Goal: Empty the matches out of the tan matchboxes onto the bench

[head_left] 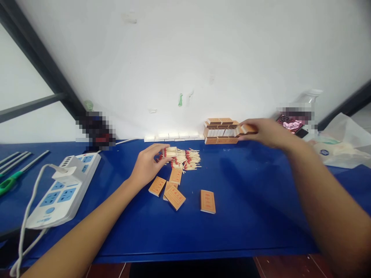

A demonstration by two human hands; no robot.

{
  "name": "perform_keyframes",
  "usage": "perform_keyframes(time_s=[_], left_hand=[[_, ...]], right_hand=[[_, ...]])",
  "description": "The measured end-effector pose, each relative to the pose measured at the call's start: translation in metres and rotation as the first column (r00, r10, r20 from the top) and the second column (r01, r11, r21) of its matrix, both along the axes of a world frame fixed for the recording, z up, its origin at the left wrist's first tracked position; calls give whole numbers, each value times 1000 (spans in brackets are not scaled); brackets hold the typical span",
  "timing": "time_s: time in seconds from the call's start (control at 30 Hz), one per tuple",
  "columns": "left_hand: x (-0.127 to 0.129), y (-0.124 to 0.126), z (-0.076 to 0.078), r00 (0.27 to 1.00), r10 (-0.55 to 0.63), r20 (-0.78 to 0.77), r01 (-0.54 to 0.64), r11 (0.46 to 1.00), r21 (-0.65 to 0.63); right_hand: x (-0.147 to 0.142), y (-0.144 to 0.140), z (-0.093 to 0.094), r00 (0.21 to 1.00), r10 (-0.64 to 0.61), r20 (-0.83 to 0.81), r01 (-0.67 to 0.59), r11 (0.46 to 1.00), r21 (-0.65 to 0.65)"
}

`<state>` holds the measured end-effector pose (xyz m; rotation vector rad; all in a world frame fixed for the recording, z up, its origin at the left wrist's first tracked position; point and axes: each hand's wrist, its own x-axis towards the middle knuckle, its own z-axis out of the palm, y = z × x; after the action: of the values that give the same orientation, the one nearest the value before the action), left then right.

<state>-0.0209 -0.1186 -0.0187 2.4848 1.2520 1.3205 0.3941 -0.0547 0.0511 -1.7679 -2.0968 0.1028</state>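
head view: the left hand (147, 164) pinches a small open tray of matches (170, 151) at the left edge of the loose match pile (185, 158) on the blue surface (255, 200). far right, the right hand (265, 132) holds an orange matchbox (248, 129) against the stacked boxes (222, 131) by the wall. four orange sleeves (175, 193) lie nearer.

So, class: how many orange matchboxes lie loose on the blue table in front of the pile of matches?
4: three clustered by the left hand, at and, and one apart to the right. Another may hide beneath the cluster.
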Motion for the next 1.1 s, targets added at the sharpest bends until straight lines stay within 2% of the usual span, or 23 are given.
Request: perform_keyframes(time_s=[0.07,0.13,0.23,0.33,0.5,0.8,0.93,1.1], left_hand=[[0,0,0,1000,-11,-7,11,1000,-4],[0,1,0,1000,-17,-11,17,1000,-8],[1,1,-1,1000,-25,-14,25,1000,-12],[1,1,-3,999,-39,-13,38,999,-27],[2,1,-6,998,-56,-27,54,997,-55],[3,3,-8,998,-49,-25,47,996,-76],[2,2,-8,998,-58,-32,55,995,-87],[2,2,-7,998,-57,-31,54,995,-89]], right_hand=[[27,16,14,992,-105,75,106,994,-3],[45,35,19,981,-121,149,129,990,-48],[53,57,11,980,-52,193,76,990,-116],[50,67,-3,982,-28,189,50,992,-115],[54,68,-16,979,-19,204,34,997,-69],[67,76,-18,954,-75,291,69,997,31],[66,76,-19,942,-156,297,143,988,65],[59,71,-21,946,-242,214,239,970,41]])
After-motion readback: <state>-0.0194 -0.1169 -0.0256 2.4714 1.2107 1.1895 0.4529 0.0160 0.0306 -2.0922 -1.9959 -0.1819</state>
